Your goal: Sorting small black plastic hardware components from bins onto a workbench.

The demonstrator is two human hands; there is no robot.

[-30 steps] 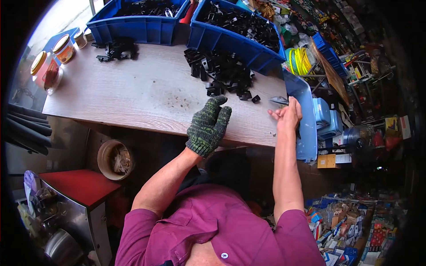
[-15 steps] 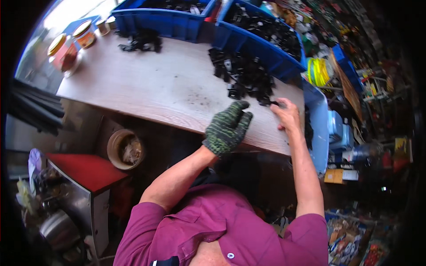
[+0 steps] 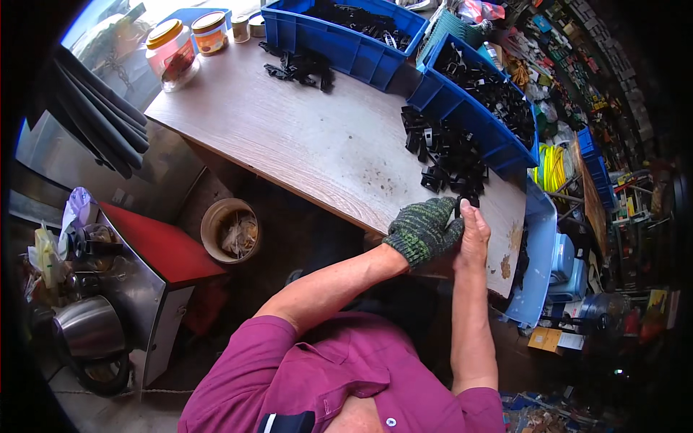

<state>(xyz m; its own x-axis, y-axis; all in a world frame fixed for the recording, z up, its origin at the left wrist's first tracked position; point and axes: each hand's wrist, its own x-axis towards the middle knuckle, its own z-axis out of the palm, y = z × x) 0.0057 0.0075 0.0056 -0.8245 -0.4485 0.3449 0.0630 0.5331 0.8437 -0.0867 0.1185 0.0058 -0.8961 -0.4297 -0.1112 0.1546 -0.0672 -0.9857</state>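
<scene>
My left hand [image 3: 424, 229] wears a green and black knit glove, its fingers curled in against a small black part [image 3: 462, 205]. From the right, my bare right hand [image 3: 473, 237] pinches the same part, thumb up. The two hands meet over the table's front edge, and most of the part is hidden between them. Just beyond lies a heap of similar black pieces [image 3: 451, 155], with bits of shiny metal among them. A smaller group of black pieces [image 3: 299, 68] lies farther left on the pale wooden table [image 3: 289, 137].
Two blue bins [image 3: 346, 47] of black parts line the table's far side. Jars [image 3: 172, 54] stand at the far left corner. A light blue tub [image 3: 538, 252] adjoins the right end. Below left are a bucket [image 3: 231, 231] and a red-topped cabinet [image 3: 155, 242].
My right hand has come away from the heap's edge and met my gloved left hand, with a small black part now between them. The whole view has shifted.
</scene>
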